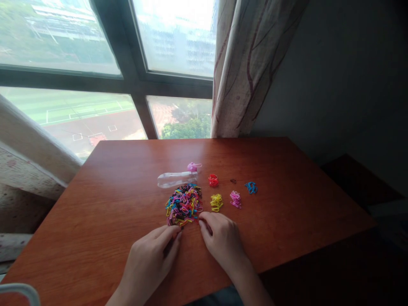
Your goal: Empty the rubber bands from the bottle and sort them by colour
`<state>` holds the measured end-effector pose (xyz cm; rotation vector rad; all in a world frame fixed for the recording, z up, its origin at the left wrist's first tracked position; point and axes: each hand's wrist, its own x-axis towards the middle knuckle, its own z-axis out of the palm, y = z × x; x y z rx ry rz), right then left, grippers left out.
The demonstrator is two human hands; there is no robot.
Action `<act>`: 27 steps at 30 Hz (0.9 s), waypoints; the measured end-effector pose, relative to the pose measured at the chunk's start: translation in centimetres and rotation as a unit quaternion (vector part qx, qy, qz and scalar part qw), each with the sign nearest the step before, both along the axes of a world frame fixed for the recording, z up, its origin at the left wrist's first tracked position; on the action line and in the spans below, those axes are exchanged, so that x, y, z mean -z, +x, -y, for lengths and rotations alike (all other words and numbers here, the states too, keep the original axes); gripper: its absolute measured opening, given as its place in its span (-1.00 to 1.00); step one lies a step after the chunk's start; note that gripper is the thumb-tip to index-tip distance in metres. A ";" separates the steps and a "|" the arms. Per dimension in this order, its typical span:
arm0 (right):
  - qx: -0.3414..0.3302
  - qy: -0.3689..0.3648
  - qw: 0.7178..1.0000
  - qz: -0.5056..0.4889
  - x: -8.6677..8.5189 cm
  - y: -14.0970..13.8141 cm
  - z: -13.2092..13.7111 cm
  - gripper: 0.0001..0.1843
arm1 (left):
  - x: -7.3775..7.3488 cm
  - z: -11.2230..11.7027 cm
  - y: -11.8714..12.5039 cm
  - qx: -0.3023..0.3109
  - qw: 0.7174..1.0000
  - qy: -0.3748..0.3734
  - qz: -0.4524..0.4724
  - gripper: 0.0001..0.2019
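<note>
A mixed pile of small coloured rubber bands [184,204] lies mid-table. My left hand [153,257] rests on the wood just below the pile, fingers curled together with the tips at its lower edge. My right hand [221,240] sits beside it, fingers bent and pinched at the pile's lower right corner; what they hold, if anything, is too small to see. Sorted little heaps lie to the right: red bands [213,180], yellow bands [216,202], pink bands [235,199], blue bands [251,187] and a single dark band [233,181].
A clear plastic bottle [175,179] lies on its side behind the pile, with a pink cap [193,166] at its neck end. The brown wooden table [111,204] stands against a window with a patterned curtain [248,68]. A dark wall is at the right.
</note>
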<state>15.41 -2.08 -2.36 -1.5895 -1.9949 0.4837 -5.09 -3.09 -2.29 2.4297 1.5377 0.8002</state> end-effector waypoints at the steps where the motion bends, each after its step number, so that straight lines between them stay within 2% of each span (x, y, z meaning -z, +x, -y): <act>1: 0.003 -0.001 1.000 -0.001 0.0 -0.1 0.0 -0.84 | 0.0 0.0 0.0 0.001 1.000 0.001 -0.003 -0.81; 11: 0.003 0.002 0.999 0.032 -0.2 -1.2 -0.3 -0.87 | 0.1 -0.1 0.0 0.004 1.000 -0.013 0.006 -0.81; 27: -0.017 0.040 0.998 0.051 0.1 -1.3 -0.1 -0.89 | 0.0 -0.2 0.1 0.005 1.000 -0.024 0.016 -0.82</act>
